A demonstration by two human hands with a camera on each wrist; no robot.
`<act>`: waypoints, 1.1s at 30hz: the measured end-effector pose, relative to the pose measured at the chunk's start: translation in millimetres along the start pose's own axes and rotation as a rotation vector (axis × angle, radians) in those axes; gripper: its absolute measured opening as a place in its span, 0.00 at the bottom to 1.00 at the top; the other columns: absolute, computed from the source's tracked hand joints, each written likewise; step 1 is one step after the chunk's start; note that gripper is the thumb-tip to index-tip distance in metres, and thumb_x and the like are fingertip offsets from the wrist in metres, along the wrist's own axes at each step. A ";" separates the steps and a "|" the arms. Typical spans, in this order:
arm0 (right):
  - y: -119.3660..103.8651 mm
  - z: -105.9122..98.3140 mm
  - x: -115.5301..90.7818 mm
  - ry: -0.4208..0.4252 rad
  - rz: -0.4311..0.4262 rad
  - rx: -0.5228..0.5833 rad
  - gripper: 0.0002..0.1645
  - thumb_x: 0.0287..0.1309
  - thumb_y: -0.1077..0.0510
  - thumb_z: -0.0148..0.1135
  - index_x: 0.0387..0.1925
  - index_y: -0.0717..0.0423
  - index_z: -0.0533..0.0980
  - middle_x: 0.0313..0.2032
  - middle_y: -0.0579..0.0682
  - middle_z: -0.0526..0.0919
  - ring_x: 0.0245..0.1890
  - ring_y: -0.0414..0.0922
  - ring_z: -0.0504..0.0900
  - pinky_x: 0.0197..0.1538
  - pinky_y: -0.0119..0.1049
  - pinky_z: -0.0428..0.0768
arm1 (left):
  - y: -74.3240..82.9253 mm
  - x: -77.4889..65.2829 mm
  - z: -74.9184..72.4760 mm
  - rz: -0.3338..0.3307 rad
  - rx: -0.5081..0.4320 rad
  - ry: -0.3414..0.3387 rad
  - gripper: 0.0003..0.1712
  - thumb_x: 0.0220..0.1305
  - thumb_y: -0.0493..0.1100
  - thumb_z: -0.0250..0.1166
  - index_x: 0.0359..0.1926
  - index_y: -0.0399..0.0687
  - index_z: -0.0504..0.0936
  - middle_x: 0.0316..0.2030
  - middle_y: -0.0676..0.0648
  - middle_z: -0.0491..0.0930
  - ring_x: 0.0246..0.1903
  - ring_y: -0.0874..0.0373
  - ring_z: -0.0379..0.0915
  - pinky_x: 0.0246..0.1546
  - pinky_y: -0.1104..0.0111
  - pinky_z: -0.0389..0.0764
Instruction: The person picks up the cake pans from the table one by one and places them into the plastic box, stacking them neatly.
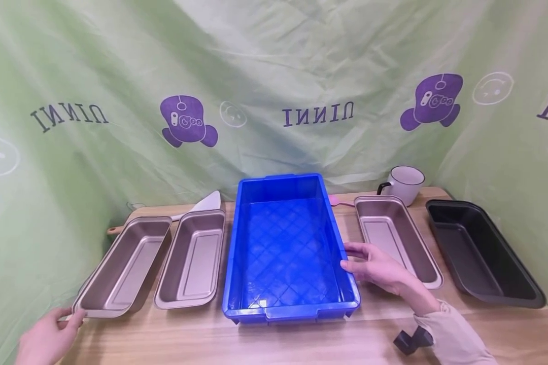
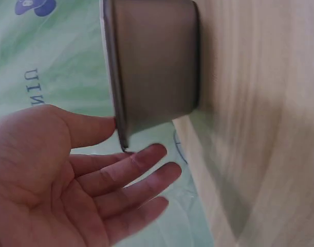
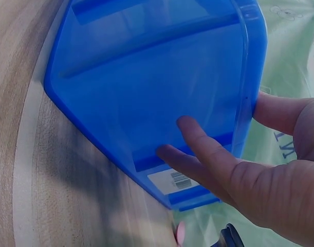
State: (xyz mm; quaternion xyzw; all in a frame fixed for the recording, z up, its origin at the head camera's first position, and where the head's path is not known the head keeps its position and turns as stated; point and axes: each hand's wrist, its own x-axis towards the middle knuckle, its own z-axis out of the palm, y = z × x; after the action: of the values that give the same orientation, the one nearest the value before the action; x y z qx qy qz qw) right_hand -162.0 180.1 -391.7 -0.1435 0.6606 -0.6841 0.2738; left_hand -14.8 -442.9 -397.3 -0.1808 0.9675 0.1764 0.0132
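Note:
At the far left, a long bronze-coloured loaf pan (image 1: 130, 274) stands on the table. My left hand (image 1: 50, 338) pinches its near left corner, thumb against the rim and fingers under it. The left wrist view shows the other fingers extended below the pan's end wall (image 2: 157, 62). Mid-table is a large blue plastic bin (image 1: 287, 238) with a crosshatched floor. My right hand (image 1: 379, 268) grips its right side near the front, thumb on the rim. In the right wrist view the fingertips lie against its outer wall (image 3: 146, 98), near a barcode label (image 3: 180, 178).
A second bronze loaf pan (image 1: 196, 268) stands left of the bin, with a white spatula-like blade (image 1: 208, 201) behind. To the right are another bronze pan (image 1: 383, 233), a black pan (image 1: 475, 258), a white mug (image 1: 405, 186) and a pink spoon (image 1: 334, 201). Green cloth surrounds the table.

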 end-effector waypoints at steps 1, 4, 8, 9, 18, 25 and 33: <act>0.0 -0.4 0.0 -0.004 -0.002 0.000 0.44 0.63 0.63 0.59 0.66 0.82 0.44 0.63 0.79 0.56 0.48 0.54 0.80 0.49 0.46 0.81 | -0.2 0.8 -0.7 0.002 -0.013 -0.012 0.34 0.73 0.53 0.45 0.53 0.18 0.67 0.36 0.34 0.84 0.44 0.29 0.75 0.39 0.47 0.70; 0.2 -1.1 -0.2 -0.009 -0.005 0.001 0.44 0.63 0.63 0.58 0.66 0.82 0.44 0.63 0.79 0.57 0.49 0.55 0.80 0.49 0.46 0.81 | -1.3 4.0 -1.1 0.013 -0.070 -0.064 0.32 0.74 0.52 0.44 0.49 0.19 0.71 0.33 0.38 0.85 0.37 0.43 0.82 0.37 0.56 0.71; 0.7 -1.4 -1.0 -0.002 -0.001 0.002 0.43 0.63 0.64 0.58 0.66 0.82 0.45 0.63 0.79 0.57 0.49 0.55 0.80 0.49 0.46 0.81 | -6.3 9.4 5.8 -0.002 -0.275 -0.126 0.30 0.76 0.50 0.43 0.44 0.20 0.72 0.31 0.40 0.86 0.29 0.66 0.81 0.34 0.71 0.76; 0.8 -1.2 -1.0 0.000 -0.002 0.002 0.43 0.63 0.64 0.58 0.66 0.82 0.45 0.63 0.78 0.57 0.49 0.55 0.80 0.49 0.46 0.81 | -8.8 10.7 8.3 -0.013 -0.363 -0.140 0.28 0.76 0.48 0.43 0.42 0.21 0.73 0.29 0.41 0.86 0.28 0.69 0.80 0.33 0.73 0.77; 1.8 -1.4 0.0 -0.005 -0.015 0.010 0.43 0.63 0.64 0.58 0.66 0.82 0.46 0.62 0.78 0.59 0.49 0.55 0.80 0.49 0.46 0.81 | -43.6 24.0 22.0 0.111 -1.605 -0.785 0.24 0.77 0.35 0.34 0.43 0.45 0.80 0.42 0.38 0.84 0.46 0.48 0.81 0.50 0.62 0.79; 1.8 -2.2 -0.2 0.000 -0.010 0.003 0.43 0.63 0.64 0.58 0.66 0.81 0.46 0.63 0.78 0.58 0.49 0.54 0.80 0.49 0.46 0.81 | -43.5 23.8 28.6 0.111 -1.740 -1.004 0.27 0.78 0.38 0.30 0.48 0.42 0.79 0.49 0.36 0.81 0.52 0.47 0.77 0.57 0.62 0.74; 3.1 -2.6 0.2 0.002 -0.015 0.002 0.42 0.63 0.64 0.58 0.66 0.82 0.46 0.63 0.78 0.57 0.49 0.55 0.80 0.49 0.46 0.81 | -35.3 20.2 36.5 0.105 -1.757 -1.051 0.28 0.78 0.39 0.31 0.50 0.37 0.81 0.49 0.34 0.80 0.53 0.49 0.76 0.58 0.65 0.72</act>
State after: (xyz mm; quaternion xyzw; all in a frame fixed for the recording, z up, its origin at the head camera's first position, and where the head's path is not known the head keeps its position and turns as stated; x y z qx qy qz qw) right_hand -163.1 182.3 -395.0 -0.1473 0.6591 -0.6869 0.2683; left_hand -22.6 -468.0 -445.3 0.0160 0.3750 0.8802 0.2904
